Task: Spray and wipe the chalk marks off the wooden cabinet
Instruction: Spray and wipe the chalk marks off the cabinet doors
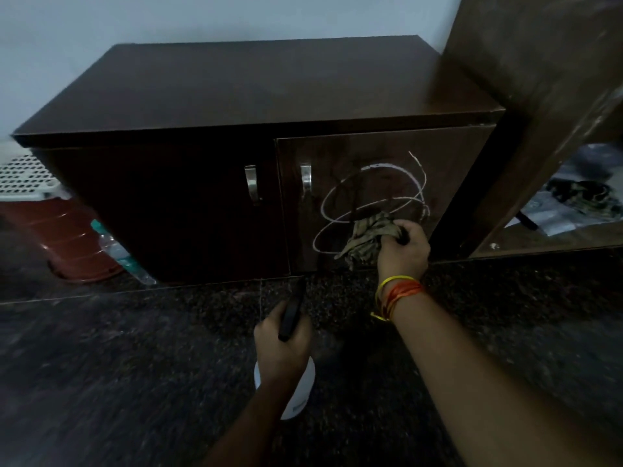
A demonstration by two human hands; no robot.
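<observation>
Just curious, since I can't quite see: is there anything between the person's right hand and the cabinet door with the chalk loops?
Yes. In the head view, the right hand grips a crumpled rag, held against the cabinet door over the lower chalk marks.

1. A plain pale blue-grey wall [202, 18] closes the back of the dim room.
2. The dark speckled polished stone floor [118, 365] shows a thin joint line.
3. At left lie a white perforated plastic basket [23, 178] and a reddish-brown plastic tub [64, 241].
4. A tall brown wooden panel [539, 96] stands at right.
</observation>
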